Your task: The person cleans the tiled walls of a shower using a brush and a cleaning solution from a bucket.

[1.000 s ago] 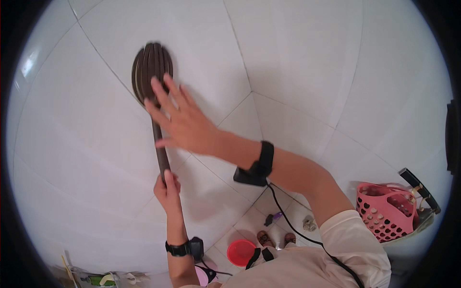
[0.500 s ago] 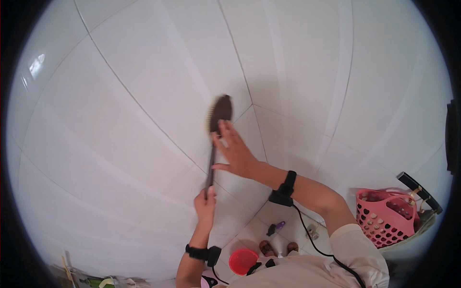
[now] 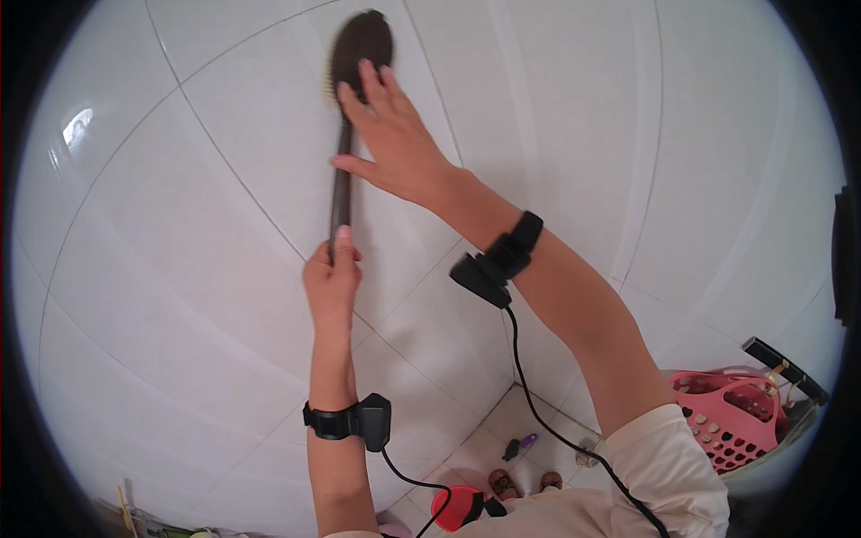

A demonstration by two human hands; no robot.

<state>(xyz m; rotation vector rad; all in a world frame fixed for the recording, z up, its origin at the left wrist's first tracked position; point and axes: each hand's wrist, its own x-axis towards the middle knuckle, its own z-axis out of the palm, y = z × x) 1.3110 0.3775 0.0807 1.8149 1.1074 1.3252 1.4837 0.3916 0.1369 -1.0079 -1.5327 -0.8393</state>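
A long-handled scrub brush point(image 3: 363, 52) with a dark oval back and pale bristles is held up against the white tiled wall point(image 3: 260, 99). Its bristles face left onto the tiles. My left hand point(image 3: 332, 282) is closed around the lower end of the dark handle, thumb lying along it. Higher up, my right hand point(image 3: 401, 148) is open, its fingertips pressed flat on the back of the brush head and its thumb touching the handle. Each wrist wears a black strap with a small box and cable.
Two tiled walls meet in a corner right of the brush. Below stand a red basin point(image 3: 456, 507) and a small purple-and-black object point(image 3: 520, 446) on the tiled floor. A pink perforated basket point(image 3: 731, 421) hangs by a dark bar point(image 3: 785, 369) at the right. Black cables point(image 3: 556, 430) trail from my wrists.
Both hands have carried the brush up the wall and to the left, away from the corner. The left hand's grip and the right hand's flat press are the same.
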